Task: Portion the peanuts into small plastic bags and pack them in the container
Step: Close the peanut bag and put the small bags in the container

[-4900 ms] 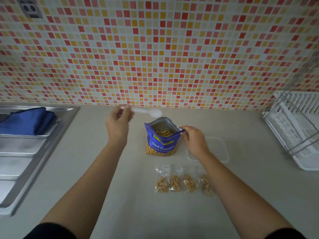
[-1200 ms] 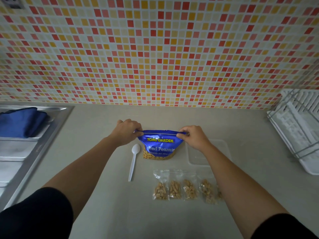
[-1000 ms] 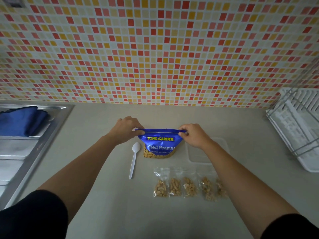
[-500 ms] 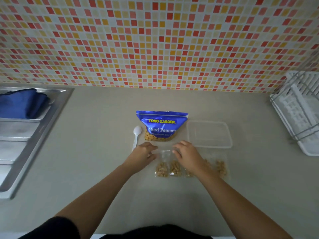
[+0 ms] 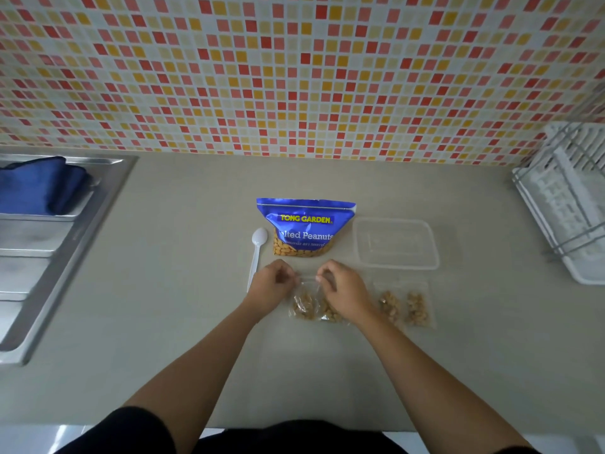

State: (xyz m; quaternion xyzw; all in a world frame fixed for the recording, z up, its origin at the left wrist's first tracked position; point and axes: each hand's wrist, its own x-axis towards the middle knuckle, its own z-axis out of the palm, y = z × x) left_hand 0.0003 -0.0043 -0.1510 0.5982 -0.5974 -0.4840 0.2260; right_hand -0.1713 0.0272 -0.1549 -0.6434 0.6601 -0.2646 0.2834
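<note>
Nearest, our left hand (image 5: 273, 283) and right hand (image 5: 343, 290) each pinch the top edge of a small bag (image 5: 303, 304) of peanuts lying on the bench (image 5: 163, 322). More filled bags (image 5: 404, 306) lie to its right. Beyond stands the pouch (image 5: 304, 221) reading "TONG GARDEN", with a spoon (image 5: 257, 253) to its left and the clear container (image 5: 396, 244) to its right.

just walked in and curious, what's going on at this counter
A person is bagging peanuts. The left grip and right grip pinch the top edge of a small clear bag of peanuts lying on the counter. More filled bags lie to its right. The blue peanut bag stands closed behind, a white spoon beside it. The clear container holds no bags yet.
</note>
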